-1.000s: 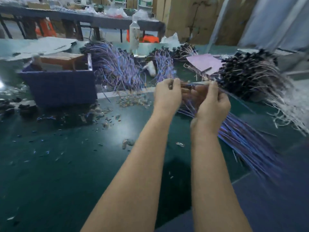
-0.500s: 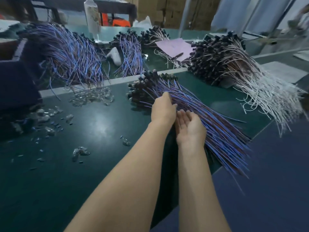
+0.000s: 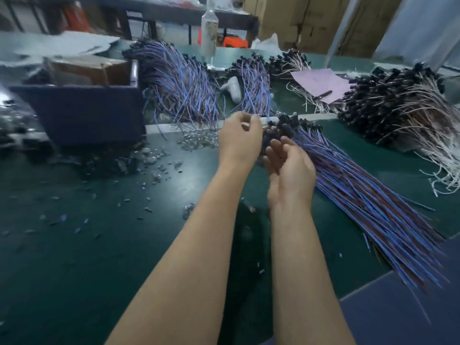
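a: at the black-capped end of the blue wire bundle [image 3: 361, 202], what's the grip?
b: the left hand [image 3: 239, 143] curls its fingers just above the caps; whether it pinches a wire, i can't tell. the right hand [image 3: 291, 173] is loose, palm up, fingertips [image 3: 280, 143] against the caps.
a: and the bundle?
b: it's flat on the green table [image 3: 99, 245], tails fanning toward four o'clock. a dark blue box [image 3: 92, 115] sits at ten o'clock.
a: which step?
b: singling out one lead, i'd judge. next calls for a fine pinch on one cap, drawn clear without dragging its neighbours.
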Demonstrator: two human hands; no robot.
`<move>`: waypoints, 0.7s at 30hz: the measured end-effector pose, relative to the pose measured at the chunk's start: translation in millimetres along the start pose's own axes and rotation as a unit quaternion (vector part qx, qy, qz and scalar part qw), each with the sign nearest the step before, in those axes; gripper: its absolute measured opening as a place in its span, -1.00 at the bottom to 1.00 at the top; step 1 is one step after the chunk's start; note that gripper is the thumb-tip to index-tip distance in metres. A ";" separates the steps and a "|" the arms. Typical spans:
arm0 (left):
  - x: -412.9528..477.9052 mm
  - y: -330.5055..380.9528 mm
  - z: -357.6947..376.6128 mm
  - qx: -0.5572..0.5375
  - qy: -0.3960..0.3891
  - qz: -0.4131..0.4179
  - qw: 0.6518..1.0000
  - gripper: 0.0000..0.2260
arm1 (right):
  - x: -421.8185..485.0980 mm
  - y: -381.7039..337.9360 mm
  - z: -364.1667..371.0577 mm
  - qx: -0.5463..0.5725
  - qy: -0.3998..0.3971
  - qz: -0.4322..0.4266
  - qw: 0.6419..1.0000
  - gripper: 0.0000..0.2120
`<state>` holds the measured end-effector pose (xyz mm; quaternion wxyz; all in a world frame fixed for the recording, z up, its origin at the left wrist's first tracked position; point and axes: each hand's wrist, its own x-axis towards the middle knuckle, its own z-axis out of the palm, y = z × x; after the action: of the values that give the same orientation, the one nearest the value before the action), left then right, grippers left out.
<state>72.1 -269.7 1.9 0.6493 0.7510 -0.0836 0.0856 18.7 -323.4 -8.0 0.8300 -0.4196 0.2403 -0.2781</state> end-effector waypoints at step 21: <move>-29.0 -33.6 -336.1 -0.304 0.551 -0.012 0.777 -0.79 | -211.1 190.8 204.5 -0.490 -0.526 0.032 0.694 -0.71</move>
<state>45.2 68.2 10.5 0.7802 0.3398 0.2762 0.4468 43.5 25.9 -22.5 0.5060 -0.8367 -0.1203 0.1715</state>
